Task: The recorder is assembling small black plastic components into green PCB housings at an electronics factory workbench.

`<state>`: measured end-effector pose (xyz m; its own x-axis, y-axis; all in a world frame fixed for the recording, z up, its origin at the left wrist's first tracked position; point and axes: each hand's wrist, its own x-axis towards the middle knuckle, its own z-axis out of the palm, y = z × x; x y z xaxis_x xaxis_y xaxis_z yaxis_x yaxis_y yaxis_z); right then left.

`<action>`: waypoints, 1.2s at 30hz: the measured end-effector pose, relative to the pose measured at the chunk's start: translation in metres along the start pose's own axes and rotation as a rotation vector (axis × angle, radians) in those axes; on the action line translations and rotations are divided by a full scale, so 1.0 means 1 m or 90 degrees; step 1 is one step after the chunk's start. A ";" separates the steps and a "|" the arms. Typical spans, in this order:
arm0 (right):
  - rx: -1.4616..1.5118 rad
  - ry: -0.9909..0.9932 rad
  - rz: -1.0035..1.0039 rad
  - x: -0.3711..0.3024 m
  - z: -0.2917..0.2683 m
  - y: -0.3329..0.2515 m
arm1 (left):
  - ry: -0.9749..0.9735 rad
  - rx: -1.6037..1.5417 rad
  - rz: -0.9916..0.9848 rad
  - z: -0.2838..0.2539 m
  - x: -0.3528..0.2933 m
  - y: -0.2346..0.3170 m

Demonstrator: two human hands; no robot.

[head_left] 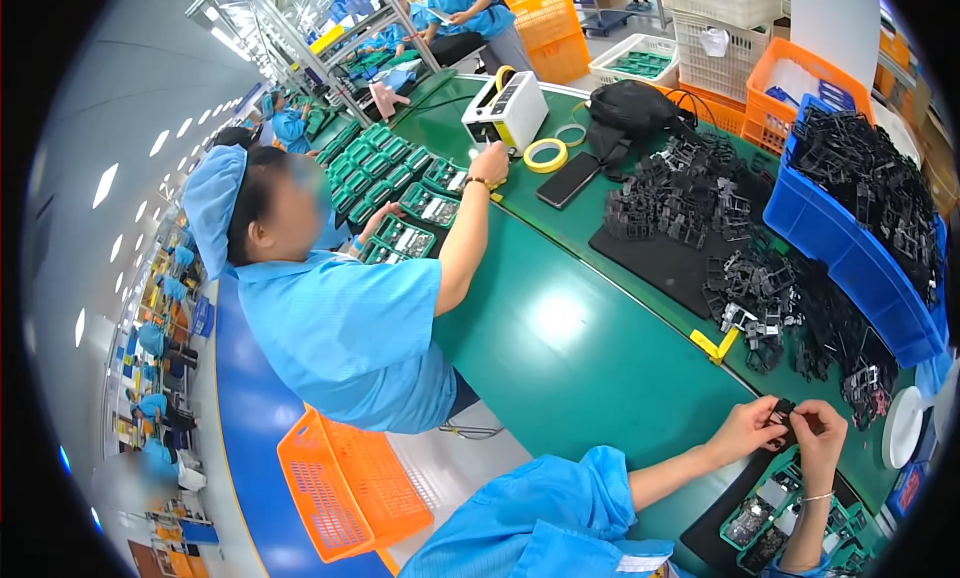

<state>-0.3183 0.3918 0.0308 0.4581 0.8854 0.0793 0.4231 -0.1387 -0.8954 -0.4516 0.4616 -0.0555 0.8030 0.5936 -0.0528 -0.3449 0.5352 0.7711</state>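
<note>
At the right side of the green bench, my left hand (745, 433) and my right hand (820, 433) meet around a small black plastic part (782, 412). Fingers of both hands pinch it, so much of its shape is hidden. Just below my hands lies a green tray (858, 520) carrying circuit boards (750, 525), partly covered by my right forearm. A black mat (703, 531) shows under the tray. Beyond my hands are loose black plastic frames (760, 288), some with metal pieces.
A blue bin (850, 263) full of black frames stands at the right, near a white round lid (903, 428). Farther off, a co-worker (340, 318) reaches toward a white tape dispenser (508, 110). Yellow tape (545, 156), a phone (568, 181) and an orange basket (345, 488) are also around.
</note>
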 end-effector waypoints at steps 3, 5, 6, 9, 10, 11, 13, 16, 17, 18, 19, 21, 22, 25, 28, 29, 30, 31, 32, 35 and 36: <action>0.081 -0.049 0.072 0.007 -0.006 -0.009 | -0.018 -0.011 -0.019 0.000 0.006 0.006; 0.168 -0.056 0.121 0.006 -0.015 -0.023 | -0.052 -0.043 -0.012 0.006 0.009 0.006; 0.155 -0.074 0.138 0.009 -0.017 -0.019 | -0.050 -0.047 -0.033 0.001 0.012 0.008; 0.104 -0.114 0.063 0.019 0.001 -0.011 | 0.027 -0.031 -0.008 -0.012 0.003 0.011; 0.170 -0.121 0.071 0.017 0.003 -0.008 | 0.038 -0.030 -0.015 -0.006 -0.002 0.024; 0.195 -0.106 0.062 0.015 0.005 -0.006 | 0.027 -0.033 0.007 -0.007 -0.002 0.020; 0.204 -0.138 0.061 0.023 0.002 0.002 | 0.035 0.010 -0.002 -0.009 0.006 0.017; 0.081 -0.127 0.037 0.041 -0.030 0.006 | 0.012 -0.001 -0.051 0.001 0.004 0.016; -0.111 -0.060 -0.097 0.053 -0.042 0.023 | 0.026 -0.002 -0.071 0.004 0.004 0.013; -0.198 0.035 -0.193 0.065 -0.052 0.040 | 0.024 -0.050 -0.076 0.004 0.005 0.007; -0.244 0.087 -0.171 0.078 -0.054 0.042 | 0.028 -0.016 -0.076 0.003 0.004 0.009; -0.526 0.235 -0.383 0.102 -0.060 0.059 | 0.044 -0.006 -0.080 0.006 0.003 0.010; -0.598 0.233 -0.347 0.107 -0.060 0.066 | 0.043 -0.019 -0.074 0.007 0.002 0.014; -0.536 0.087 -0.101 0.119 -0.063 0.070 | 0.021 -0.030 -0.061 0.002 0.002 0.017; -0.566 0.147 -0.188 0.122 -0.066 0.074 | 0.012 -0.033 -0.072 -0.003 0.002 0.015; -0.528 0.245 -0.285 0.121 -0.066 0.075 | 0.008 -0.030 -0.073 -0.005 0.002 0.014; -0.529 0.246 -0.280 0.120 -0.067 0.075 | 0.006 -0.031 -0.078 -0.005 0.002 0.013; -0.445 0.292 -0.300 0.119 -0.068 0.072 | 0.003 -0.035 -0.074 -0.005 0.002 0.013; -0.361 0.338 -0.318 0.118 -0.069 0.070 | 0.000 -0.039 -0.071 -0.004 0.001 0.013; -0.205 0.302 -0.169 0.112 -0.071 0.065 | -0.001 -0.037 -0.080 -0.005 0.003 0.011; -0.075 0.261 -0.042 0.110 -0.072 0.063 | -0.001 -0.035 -0.080 -0.006 0.002 0.010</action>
<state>-0.1850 0.4482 0.0142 0.6892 0.6482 0.3238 0.5376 -0.1578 -0.8283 -0.4566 0.4720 -0.0517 0.8427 0.5185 -0.1451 -0.2680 0.6377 0.7222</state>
